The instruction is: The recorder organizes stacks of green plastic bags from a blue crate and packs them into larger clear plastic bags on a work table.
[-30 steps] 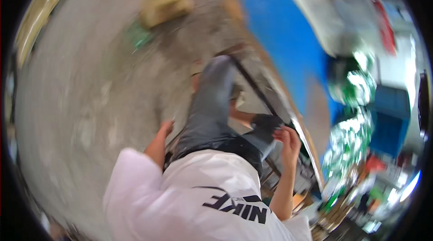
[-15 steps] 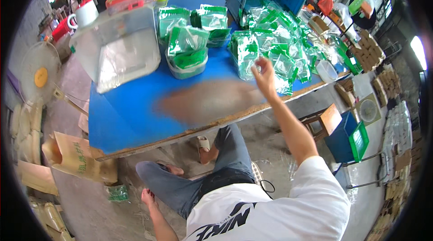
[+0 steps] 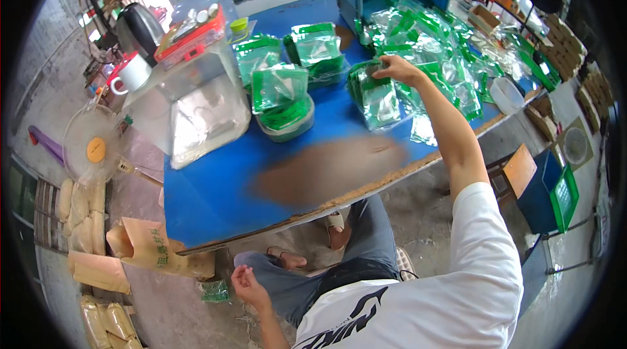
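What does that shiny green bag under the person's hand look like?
The green foil pouch is flat, with a clear silvery window and green edges, glossy like plastic film. It lies tilted on the blue table, beside a heap of similar pouches. The right hand rests its fingertips on the top edge.

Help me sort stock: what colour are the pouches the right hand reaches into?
Green with clear, silvery fronts: the pouches under the right hand, in the head view.

blue table (image 3: 215, 192) | grey concrete floor (image 3: 424, 218) | daylight
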`<state>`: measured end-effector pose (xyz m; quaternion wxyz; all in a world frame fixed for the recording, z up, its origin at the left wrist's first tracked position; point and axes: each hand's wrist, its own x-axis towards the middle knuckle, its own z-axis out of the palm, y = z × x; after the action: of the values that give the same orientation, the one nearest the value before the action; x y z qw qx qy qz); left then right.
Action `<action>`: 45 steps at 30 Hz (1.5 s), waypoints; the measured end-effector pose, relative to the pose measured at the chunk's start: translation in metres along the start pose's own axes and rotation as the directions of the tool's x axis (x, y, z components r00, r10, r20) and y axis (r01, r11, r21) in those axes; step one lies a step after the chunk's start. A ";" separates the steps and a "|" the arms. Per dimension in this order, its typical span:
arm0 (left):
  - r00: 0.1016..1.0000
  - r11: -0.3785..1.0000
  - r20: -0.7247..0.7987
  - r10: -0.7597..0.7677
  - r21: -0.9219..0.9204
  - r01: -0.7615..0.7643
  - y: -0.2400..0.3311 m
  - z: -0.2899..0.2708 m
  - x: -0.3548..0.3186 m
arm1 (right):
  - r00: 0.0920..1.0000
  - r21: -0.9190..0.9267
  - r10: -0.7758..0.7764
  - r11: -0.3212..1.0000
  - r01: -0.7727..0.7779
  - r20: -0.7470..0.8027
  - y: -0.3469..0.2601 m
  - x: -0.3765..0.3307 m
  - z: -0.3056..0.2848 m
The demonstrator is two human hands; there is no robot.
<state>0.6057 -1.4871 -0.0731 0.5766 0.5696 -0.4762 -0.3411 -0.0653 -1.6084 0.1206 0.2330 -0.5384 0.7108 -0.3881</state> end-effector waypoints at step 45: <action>0.500 0.861 0.751 0.433 -0.180 -0.475 0.108 0.200 0.110 | 0.882 0.204 -0.439 0.891 0.405 0.170 -0.093 -0.150 0.239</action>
<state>0.4365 -1.6440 0.0300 0.3714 0.2373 -0.8157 -0.3747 0.2153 -1.5491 0.0415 0.2600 -0.6978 0.5131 -0.4269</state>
